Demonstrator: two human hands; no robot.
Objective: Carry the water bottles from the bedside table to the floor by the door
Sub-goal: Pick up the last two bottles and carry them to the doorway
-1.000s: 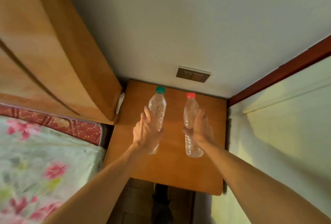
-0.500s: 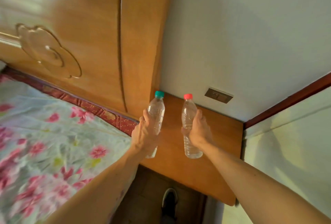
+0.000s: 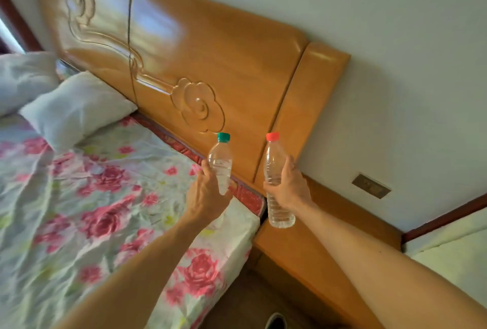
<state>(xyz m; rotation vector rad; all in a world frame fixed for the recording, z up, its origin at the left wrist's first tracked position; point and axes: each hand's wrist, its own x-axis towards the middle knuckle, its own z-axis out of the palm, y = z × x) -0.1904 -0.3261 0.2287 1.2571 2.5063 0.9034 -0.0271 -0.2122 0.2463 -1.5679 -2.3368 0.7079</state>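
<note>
My left hand grips a clear plastic bottle with a green cap around its middle, upright, over the edge of the bed. My right hand grips a second clear bottle with a red cap, also upright, with water showing in its lower part. Both bottles are lifted off the wooden bedside table, which lies below and to the right of them. The door is out of view.
A bed with a floral sheet and two white pillows fills the left. A carved wooden headboard stands against the wall. A wall socket is at the right. A shoe shows on the floor below.
Both hands closed around the bottles and lifted them off the table. The view has swung left, so the bed and headboard now fill the frame.
</note>
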